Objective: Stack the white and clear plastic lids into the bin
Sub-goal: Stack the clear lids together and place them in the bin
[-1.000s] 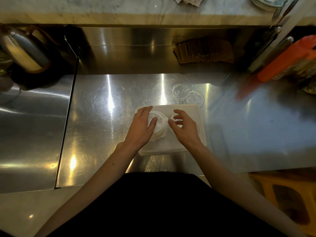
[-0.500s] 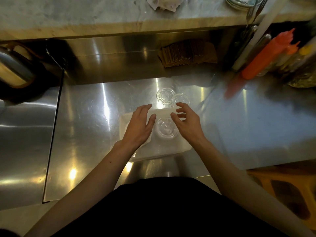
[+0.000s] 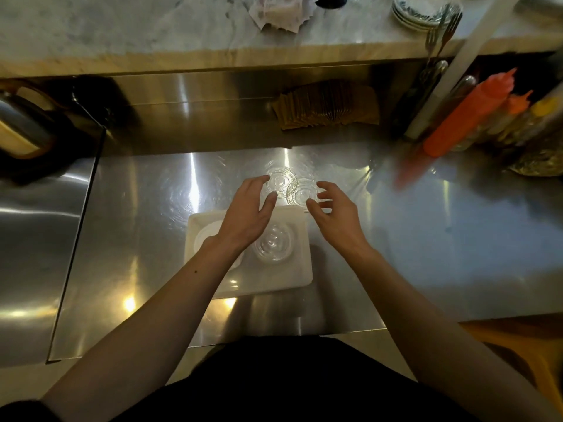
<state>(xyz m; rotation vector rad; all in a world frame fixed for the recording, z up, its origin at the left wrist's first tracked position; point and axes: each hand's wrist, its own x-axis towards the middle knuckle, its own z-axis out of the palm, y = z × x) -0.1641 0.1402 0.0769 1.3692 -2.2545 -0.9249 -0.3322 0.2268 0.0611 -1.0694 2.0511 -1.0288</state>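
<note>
Two clear lids (image 3: 289, 187) lie seemingly untouched between spread fingers (image 3: 264, 178)

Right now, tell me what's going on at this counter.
A person is sorting plastic lids into a white bin on the steel counter. A stack of clear lids already sits in the bin, with white lids beside it, partly hidden by the left forearm. Both hands are empty and open, reaching past the bin: the left hand and right hand flank two clear lids lying on the counter beyond the bin, not yet picked up.
</note>
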